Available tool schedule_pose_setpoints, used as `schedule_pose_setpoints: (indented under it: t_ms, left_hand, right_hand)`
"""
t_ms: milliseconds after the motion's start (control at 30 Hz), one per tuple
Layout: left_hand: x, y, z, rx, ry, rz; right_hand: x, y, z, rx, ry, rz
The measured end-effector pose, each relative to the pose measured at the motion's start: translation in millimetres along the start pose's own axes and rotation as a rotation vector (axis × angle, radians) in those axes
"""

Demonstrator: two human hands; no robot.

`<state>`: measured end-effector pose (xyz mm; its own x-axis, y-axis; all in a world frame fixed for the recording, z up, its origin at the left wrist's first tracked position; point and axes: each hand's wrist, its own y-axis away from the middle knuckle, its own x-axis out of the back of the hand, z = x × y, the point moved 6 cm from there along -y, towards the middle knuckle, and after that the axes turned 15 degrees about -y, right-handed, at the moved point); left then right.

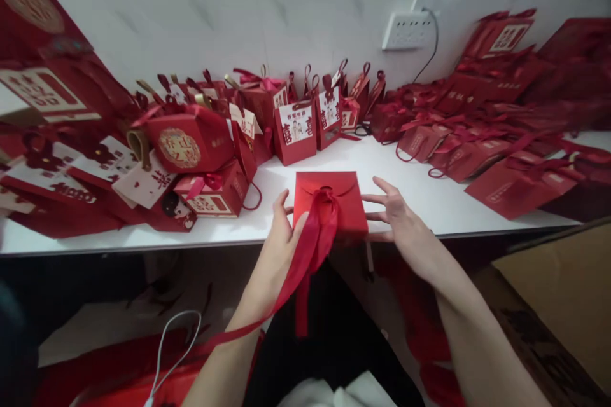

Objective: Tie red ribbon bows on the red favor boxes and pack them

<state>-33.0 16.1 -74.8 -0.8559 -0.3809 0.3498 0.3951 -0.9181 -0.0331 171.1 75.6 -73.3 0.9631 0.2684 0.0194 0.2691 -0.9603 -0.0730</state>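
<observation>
A red gift box point(305, 187) with a flap closure sits at the table's front edge, partly over it. A long dark red ribbon point(305, 248) is looped at the top of the box; its tails hang over the front and across my left forearm. My left hand point(285, 226) grips the left side of the box, its thumb on the near corner by the ribbon. On the other side, my right hand point(394, 213) has its fingers spread toward the box's right face. Whether those fingertips touch the box is hard to see.
Finished-looking red gift boxes and bags point(296, 133) crowd the back and left of the white table point(367, 162). More red boxes point(520, 181) are heaped at the right. A power strip point(408, 30) hangs on the wall. A cardboard box point(563, 292) stands at the lower right; a white cable point(162, 343) lies lower left.
</observation>
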Motion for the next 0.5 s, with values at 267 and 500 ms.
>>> schedule_pose_setpoints:
  t_ms: [267,500]
  left_hand:
    - [18.1,-22,10,-0.056,-0.500,-0.177]
    - [-6.7,-17,43,-0.272,-0.699,0.021]
  right_hand:
    - [-11,29,5,0.080,0.014,0.046]
    - [-52,27,15,-0.145,-0.011,-0.128]
